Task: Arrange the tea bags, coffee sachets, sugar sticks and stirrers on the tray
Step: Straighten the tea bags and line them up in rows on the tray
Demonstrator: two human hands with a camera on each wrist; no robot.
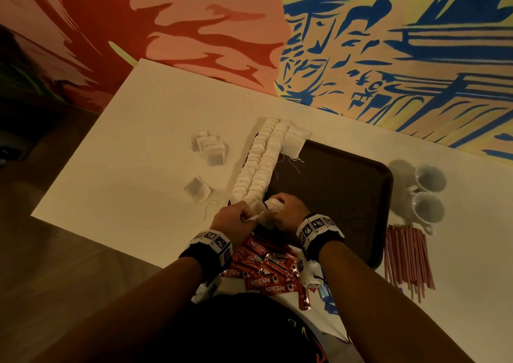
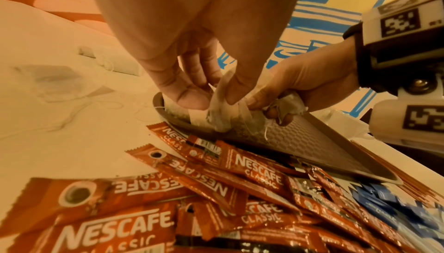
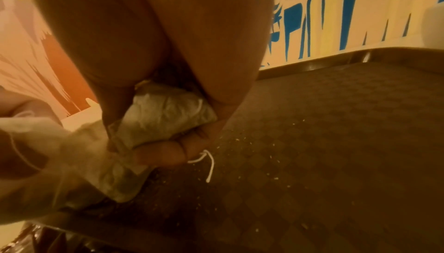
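Two long rows of white tea bags [image 1: 259, 162] run along the left side of the dark brown tray [image 1: 341, 185]. At the rows' near end my left hand [image 1: 236, 218] [image 2: 204, 97] pinches a tea bag [image 2: 223, 112] between thumb and fingers over the tray's corner. My right hand [image 1: 283, 207] [image 2: 276, 105] [image 3: 168, 143] grips another tea bag [image 3: 163, 116], its string hanging loose. Red Nescafe coffee sachets [image 1: 263, 268] [image 2: 216, 181] lie heaped on the table just in front of the tray. Red stirrers [image 1: 408, 260] lie in a bundle right of the tray.
Loose tea bags [image 1: 208, 149] and one more [image 1: 197, 190] lie on the white table [image 1: 138, 154] left of the tray. Two white cups [image 1: 429, 193] stand at the right. Blue packets [image 2: 384, 204] lie beside the sachets. A painted wall bounds the table's far side.
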